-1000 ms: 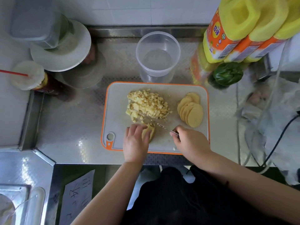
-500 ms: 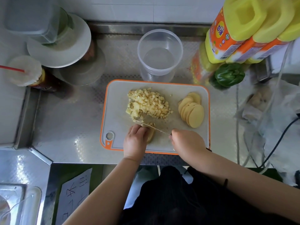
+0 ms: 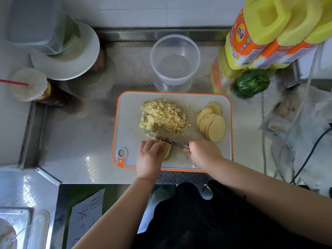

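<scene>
1. The cutting board point(image 3: 125, 123) lies on the steel counter point(image 3: 80, 132), with its near edge close to the counter's front lip. An orange rim runs round it.
2. The left end of the board is bare, down to the hanging hole in the near left corner. The near right corner beside the right wrist is also bare.
3. A heap of potato cubes point(image 3: 163, 115) fills the far middle of the board, just beyond the knife point(image 3: 167, 138). A fan of round slices point(image 3: 212, 121) lies at the right end, near the right hand point(image 3: 204, 153) but apart from it.
4. A clear tub point(image 3: 175, 62) stands just behind the board's far edge. Yellow bottles point(image 3: 260, 33) and a green pepper point(image 3: 253, 82) crowd the far right corner. A cup with a straw point(image 3: 28, 85) stands well away to the left, with bare counter between.
5. The left hand point(image 3: 150, 155) lies palm down, its fingers curled over the potato piece point(image 3: 168, 151) and pressing it to the board, fingertips beside the blade.
6. The right hand is closed round the knife's handle, which it hides. The blade slants away to the far left, and its far end reaches the edge of the cubes.
7. The potato piece sits in the near middle of the board, mostly hidden under the left hand. The part that shows is pale yellow, with lengthwise cut lines like stacked strips.
</scene>
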`<state>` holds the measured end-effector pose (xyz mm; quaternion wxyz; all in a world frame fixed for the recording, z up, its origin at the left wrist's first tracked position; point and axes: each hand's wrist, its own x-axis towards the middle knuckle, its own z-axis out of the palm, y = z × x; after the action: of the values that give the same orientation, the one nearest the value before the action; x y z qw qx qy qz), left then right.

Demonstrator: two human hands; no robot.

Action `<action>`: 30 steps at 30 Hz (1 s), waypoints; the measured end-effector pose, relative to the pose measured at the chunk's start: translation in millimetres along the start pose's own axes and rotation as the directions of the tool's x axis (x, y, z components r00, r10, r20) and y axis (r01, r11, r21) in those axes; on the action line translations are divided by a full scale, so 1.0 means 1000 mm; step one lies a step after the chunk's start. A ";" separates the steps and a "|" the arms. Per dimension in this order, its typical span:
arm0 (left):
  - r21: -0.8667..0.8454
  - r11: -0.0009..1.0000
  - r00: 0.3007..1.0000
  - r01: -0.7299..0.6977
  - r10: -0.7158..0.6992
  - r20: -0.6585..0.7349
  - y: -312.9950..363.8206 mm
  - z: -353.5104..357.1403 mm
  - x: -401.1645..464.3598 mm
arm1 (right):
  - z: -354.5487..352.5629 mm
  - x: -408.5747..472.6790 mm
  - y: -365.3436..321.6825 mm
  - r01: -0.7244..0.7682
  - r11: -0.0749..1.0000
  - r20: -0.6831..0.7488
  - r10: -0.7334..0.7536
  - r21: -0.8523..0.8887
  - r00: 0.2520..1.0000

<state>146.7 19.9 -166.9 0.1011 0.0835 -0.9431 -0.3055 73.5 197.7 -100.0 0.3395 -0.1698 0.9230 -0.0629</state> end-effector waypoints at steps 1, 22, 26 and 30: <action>-0.004 0.999 0.999 0.036 -0.036 -0.015 0.001 -0.001 -0.001 | 0.000 -0.001 -0.001 0.005 1.000 -0.004 -0.005 -0.008 1.000; -0.004 0.946 0.940 0.324 -0.321 0.112 0.025 -0.004 -0.014 | -0.006 -0.001 -0.006 -0.041 0.999 0.013 0.041 -0.005 0.999; 0.016 0.957 0.953 0.291 -0.291 0.087 0.025 -0.004 -0.015 | -0.013 0.003 -0.013 -0.063 0.998 0.051 0.063 0.000 0.997; 0.011 0.959 0.953 0.284 -0.284 0.106 0.026 -0.006 -0.014 | -0.014 0.007 -0.020 -0.053 0.998 0.035 0.052 0.037 0.998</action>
<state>159.2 40.4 -148.5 0.0060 0.2015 -0.9248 -0.3227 64.7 176.1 -88.9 0.3597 -0.1401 0.9200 -0.0683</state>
